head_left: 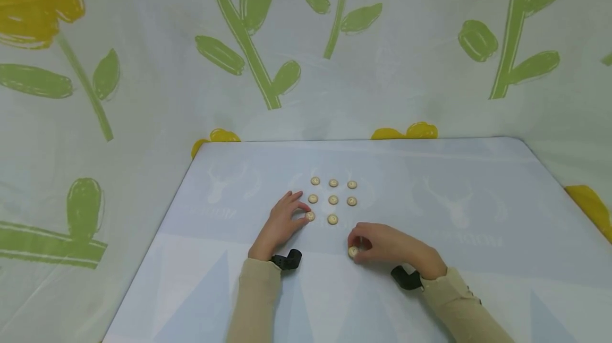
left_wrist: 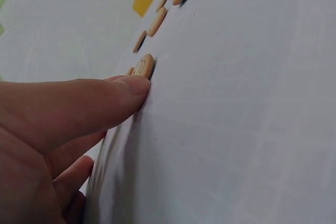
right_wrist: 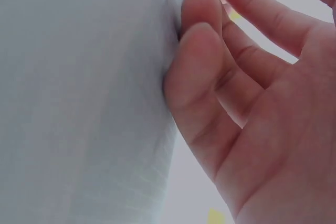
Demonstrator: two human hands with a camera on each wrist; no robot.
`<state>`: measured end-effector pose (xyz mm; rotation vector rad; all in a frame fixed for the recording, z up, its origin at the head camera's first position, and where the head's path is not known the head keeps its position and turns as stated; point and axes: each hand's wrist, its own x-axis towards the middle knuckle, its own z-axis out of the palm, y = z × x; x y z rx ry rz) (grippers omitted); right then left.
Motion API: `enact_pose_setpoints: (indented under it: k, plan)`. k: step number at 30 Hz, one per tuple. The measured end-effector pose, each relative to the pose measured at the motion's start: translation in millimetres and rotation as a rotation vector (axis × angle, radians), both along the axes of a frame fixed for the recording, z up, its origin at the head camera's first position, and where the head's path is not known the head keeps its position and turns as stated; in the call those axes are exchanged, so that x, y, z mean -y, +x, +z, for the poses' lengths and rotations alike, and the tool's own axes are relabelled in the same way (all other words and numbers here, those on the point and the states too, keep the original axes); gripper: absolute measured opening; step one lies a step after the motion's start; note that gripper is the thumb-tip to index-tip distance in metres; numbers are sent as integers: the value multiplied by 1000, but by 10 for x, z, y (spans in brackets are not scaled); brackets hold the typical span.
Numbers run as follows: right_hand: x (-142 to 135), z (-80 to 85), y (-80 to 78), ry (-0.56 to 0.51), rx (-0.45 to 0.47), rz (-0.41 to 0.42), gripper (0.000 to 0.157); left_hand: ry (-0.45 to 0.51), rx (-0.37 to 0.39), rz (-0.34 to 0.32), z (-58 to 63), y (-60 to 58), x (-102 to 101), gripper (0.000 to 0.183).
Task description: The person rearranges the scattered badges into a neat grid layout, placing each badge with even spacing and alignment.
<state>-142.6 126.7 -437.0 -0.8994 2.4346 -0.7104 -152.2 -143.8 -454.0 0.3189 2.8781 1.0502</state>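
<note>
Between the thumb and index finger of my left hand (head_left: 282, 222) is a small round wooden disc (head_left: 310, 216), flat on the table at the near left of a grid of discs. In the left wrist view my thumb covers part of that disc (left_wrist: 144, 65), which bears a thin line drawing. My right hand (head_left: 387, 243) pinches another wooden disc (head_left: 353, 251) low over the table, nearer to me than the grid; whether it touches the surface I cannot tell. Closest to the right hand in the grid lies the near middle disc (head_left: 332, 219).
Several more wooden discs, such as the central disc (head_left: 333, 200), lie in rows on the pale patterned table (head_left: 478, 258). Behind the table's far edge hangs a white cloth (head_left: 382, 93) printed with yellow flowers and green leaves.
</note>
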Motion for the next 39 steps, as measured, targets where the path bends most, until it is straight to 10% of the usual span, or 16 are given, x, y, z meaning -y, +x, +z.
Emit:
enact_pose_setpoints:
  k: [39]
  plan:
    - [-119, -29, -188, -213, 83, -166, 22, -6, -9, -1, -11, -57, -1, 12]
